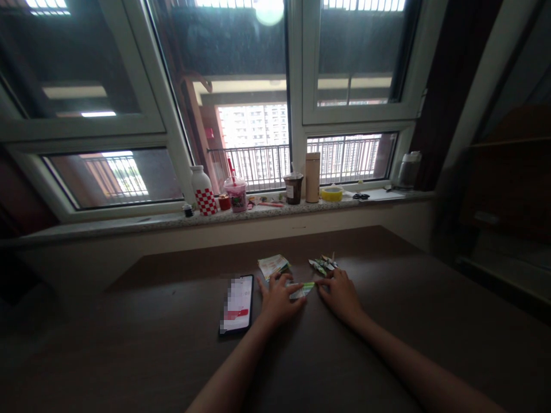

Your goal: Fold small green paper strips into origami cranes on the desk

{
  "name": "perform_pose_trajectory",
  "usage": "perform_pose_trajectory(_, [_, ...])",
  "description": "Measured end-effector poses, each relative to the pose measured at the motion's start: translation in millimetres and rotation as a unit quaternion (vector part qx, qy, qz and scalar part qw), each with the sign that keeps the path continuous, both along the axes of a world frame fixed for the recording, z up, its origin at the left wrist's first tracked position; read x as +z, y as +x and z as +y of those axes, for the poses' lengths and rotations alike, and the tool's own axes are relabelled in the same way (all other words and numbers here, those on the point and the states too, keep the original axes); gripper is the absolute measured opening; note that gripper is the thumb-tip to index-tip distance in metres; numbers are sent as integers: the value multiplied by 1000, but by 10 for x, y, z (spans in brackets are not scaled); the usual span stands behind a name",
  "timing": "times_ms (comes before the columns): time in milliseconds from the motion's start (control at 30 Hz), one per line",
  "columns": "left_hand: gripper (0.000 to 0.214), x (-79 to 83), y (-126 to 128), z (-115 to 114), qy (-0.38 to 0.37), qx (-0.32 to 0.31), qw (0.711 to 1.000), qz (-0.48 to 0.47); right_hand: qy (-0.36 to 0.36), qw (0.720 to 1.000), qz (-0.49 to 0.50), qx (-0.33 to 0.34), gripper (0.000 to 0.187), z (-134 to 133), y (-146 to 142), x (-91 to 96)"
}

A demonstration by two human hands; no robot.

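Note:
A small folded paper, white with a green edge, lies on the brown table. My left hand rests over its left part, fingers spread and pressing it down. At the paper's right tip, the thumb and forefinger of my right hand come together on the corner. Just beyond the left hand sits a stack of printed paper sheets, pale with green and orange marks. Several folded paper pieces, green and white, lie in a small pile beyond my right hand. Left of my left hand is a phone with its screen lit.
Behind the table runs a stone windowsill. Along it stand a checkered bottle, a pink cup with straw, a dark drink cup, a tan flask, yellow tape and a clear bottle.

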State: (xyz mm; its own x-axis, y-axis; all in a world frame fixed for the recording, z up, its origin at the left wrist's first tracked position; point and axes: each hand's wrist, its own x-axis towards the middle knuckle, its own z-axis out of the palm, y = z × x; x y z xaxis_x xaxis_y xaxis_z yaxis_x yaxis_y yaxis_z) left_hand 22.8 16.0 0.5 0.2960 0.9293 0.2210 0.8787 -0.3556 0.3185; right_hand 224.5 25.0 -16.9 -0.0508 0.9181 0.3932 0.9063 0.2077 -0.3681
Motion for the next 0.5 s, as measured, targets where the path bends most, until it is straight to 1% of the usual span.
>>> perform_pose_trajectory(167, [34,-11,-4,-8,7,-12,1000,-7,7,999,25,18,21,41,18,-59])
perform_pose_trajectory(267, [31,-14,0,-14,16,-16,1000,-10,24,998,41,37,20,86,30,-104])
perform_pose_trajectory(400, [27,-12,1,-8,19,-18,999,-20,51,992,62,98,28,128,37,-150])
perform_pose_trajectory(500, [25,-11,1,3,17,-22,999,-25,59,987,63,133,24,135,35,-167])
